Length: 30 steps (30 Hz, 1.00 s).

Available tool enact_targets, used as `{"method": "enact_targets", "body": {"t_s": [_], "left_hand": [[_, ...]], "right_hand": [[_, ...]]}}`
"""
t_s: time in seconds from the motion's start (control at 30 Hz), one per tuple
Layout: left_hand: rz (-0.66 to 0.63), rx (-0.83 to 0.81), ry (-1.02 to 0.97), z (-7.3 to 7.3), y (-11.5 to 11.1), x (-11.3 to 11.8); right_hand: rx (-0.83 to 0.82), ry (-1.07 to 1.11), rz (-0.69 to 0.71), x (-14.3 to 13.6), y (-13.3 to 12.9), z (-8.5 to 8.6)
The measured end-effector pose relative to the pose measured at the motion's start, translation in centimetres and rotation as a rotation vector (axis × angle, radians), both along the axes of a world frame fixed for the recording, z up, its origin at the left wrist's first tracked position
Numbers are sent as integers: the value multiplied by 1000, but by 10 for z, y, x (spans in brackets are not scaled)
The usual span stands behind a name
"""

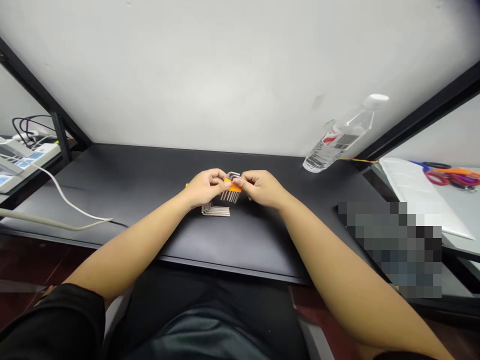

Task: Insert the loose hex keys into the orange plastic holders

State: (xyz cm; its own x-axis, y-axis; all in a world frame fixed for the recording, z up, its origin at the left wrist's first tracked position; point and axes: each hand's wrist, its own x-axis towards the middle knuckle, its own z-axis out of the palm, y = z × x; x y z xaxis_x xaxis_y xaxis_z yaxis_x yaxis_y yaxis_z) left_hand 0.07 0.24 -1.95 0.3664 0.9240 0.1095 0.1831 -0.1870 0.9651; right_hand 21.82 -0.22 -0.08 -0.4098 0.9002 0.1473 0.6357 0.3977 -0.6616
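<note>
Between my two hands, over the middle of the dark table, is an orange holder (pixel 235 187) with several L-shaped metal hex keys through it, their long ends pointing down. My left hand (pixel 205 188) pinches the holder's left end between thumb and fingers. At its right end my right hand (pixel 263 187) has its thumb on the orange part and its fingers curled behind. Just below my left hand, a second group of L-shaped hex keys (pixel 217 211) lies on the table. A small bit of orange shows at the left edge of my left hand; the rest is hidden.
A clear water bottle (pixel 337 140) stands at the back right of the table (pixel 240 245). White cables (pixel 71 202) cross the left side, near a power strip (pixel 30 165). To the right are a blurred-out dark object (pixel 397 255), a white sheet (pixel 423 200) and coloured rings (pixel 455 177).
</note>
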Motion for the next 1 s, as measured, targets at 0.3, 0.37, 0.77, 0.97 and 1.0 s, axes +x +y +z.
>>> {"method": "enact_targets", "body": {"t_s": [0.3,0.37,0.77,0.97,1.0], "left_hand": [[-5,40,242,-6,15,-3],[4,58,347,-4,16,-1],[-23,233,646,-1,9,10],[-32,355,628,5,8,3],[4,339,622,6,11,-1]], "right_hand": [[-57,-48,60,7,8,-3],[-66,-118,46,9,10,-5],[-176,-513,-154,20,20,-8],[26,-367,-276,24,24,-12],[48,-340,-312,22,25,-14]]}}
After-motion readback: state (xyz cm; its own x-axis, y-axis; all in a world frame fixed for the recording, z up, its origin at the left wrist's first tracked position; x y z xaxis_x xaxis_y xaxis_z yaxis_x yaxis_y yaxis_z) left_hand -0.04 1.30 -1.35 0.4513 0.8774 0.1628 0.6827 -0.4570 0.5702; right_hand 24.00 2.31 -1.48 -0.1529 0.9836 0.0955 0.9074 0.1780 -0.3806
